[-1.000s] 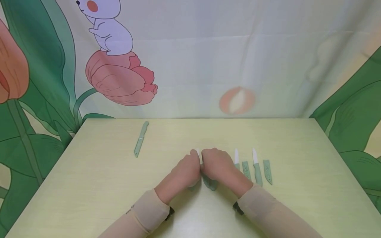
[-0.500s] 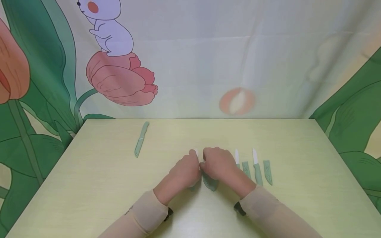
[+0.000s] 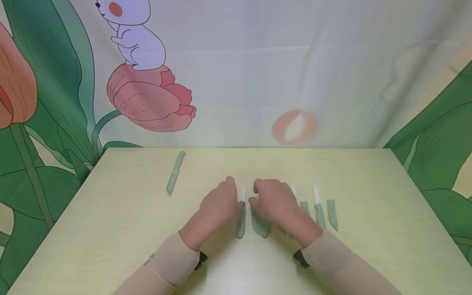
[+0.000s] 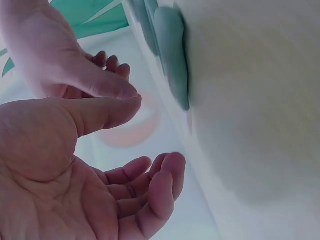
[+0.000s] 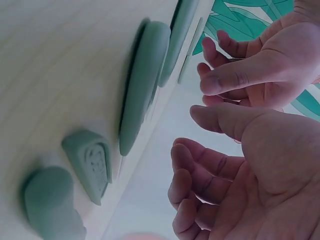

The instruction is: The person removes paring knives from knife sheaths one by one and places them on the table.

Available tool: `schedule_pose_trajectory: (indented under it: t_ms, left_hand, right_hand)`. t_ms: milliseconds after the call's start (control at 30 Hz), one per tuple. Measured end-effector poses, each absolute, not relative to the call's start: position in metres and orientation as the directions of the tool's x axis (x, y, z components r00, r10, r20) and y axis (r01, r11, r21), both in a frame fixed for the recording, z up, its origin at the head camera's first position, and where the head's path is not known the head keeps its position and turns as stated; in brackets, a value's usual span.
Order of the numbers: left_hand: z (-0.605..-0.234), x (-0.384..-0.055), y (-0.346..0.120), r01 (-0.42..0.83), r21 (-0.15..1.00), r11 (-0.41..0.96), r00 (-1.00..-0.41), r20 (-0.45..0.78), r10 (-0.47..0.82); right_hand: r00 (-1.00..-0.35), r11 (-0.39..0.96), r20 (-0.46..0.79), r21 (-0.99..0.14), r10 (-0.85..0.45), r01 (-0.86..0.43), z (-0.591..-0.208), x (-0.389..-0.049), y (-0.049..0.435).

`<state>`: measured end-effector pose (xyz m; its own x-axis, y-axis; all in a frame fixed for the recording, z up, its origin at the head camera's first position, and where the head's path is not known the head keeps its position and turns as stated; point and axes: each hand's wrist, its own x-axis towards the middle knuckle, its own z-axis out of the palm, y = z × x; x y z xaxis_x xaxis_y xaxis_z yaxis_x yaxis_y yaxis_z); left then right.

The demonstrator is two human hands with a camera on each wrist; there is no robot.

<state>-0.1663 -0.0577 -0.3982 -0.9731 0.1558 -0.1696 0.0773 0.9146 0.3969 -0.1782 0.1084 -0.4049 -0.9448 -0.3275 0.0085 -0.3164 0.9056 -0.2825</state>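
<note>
A paring knife (image 3: 241,223) with a green handle and white blade lies on the table between the hands. My left hand (image 3: 219,203) is just left of it, its thumb overlapping the knife in the head view. Fingers are loosely bent and hold nothing in the left wrist view, where the left palm (image 4: 75,175) shows. My right hand (image 3: 276,200) hovers over a green knife sheath (image 3: 256,223) and a green handle (image 3: 265,230) beside it, partly hiding both. The right wrist view shows the right hand (image 5: 250,175) with thumb and fingers apart, nothing between them.
Right of the hands lie a white blade (image 3: 293,190) mostly hidden by the right hand, a green sheath (image 3: 305,207), another paring knife (image 3: 319,213) and another sheath (image 3: 332,215). A sheathed knife (image 3: 175,175) lies alone at back left. A printed curtain (image 3: 236,82) hangs behind the table.
The hands have drawn apart. My left hand has let go of the paring knife and moved left, uncovering it on the table. My right hand has shifted slightly right.
</note>
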Motion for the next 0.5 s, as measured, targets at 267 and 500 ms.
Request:
schedule_pose_trajectory:
  t_ms: [267, 500]
  left_hand:
    - [-0.389, -0.177, -0.073, 0.083, 0.349, 0.934, -0.994, -0.035, 0.101]
    - [-0.385, -0.187, -0.088, 0.059, 0.297, 0.953, -0.998, 0.044, 0.048]
  right_hand:
    - [-0.932, 0.905, 0.070, -0.224, -0.355, -0.362, -0.401, -0.177, 0.113]
    - [-0.892, 0.875, 0.164, -0.189, -0.420, -0.447, -0.400, -0.176, 0.115]
